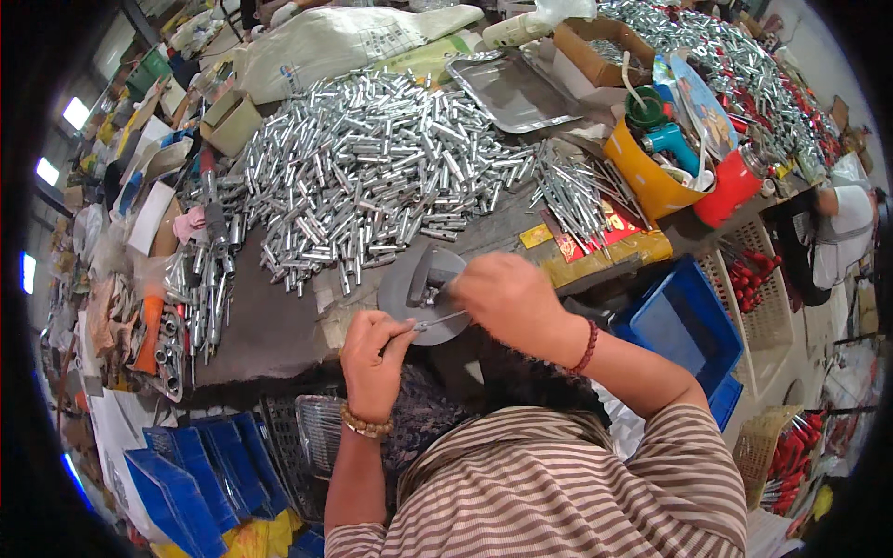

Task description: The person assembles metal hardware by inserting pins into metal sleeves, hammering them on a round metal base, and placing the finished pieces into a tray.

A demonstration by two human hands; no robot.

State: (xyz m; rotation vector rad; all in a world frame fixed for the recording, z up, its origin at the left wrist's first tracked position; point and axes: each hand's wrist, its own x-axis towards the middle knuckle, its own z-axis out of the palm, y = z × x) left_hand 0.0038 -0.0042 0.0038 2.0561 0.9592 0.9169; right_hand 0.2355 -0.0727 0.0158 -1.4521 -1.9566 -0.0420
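My left hand pinches a thin metal rod between thumb and fingers, low over a round grey disc at the table's front edge. From the disc rises a dark metal fixture with a curved upper part. My right hand is curled beside this fixture, close to the rod's far end. Its fingers are blurred and partly hidden, so what they grip cannot be made out. Beyond the disc spreads a large heap of short shiny metal tubes. Thin metal rods lie in a bunch to its right.
A yellow container with tools and a red object stand at the right. Behind the heap lie a metal tray and a white sack. Blue bins sit low right, more blue trays low left.
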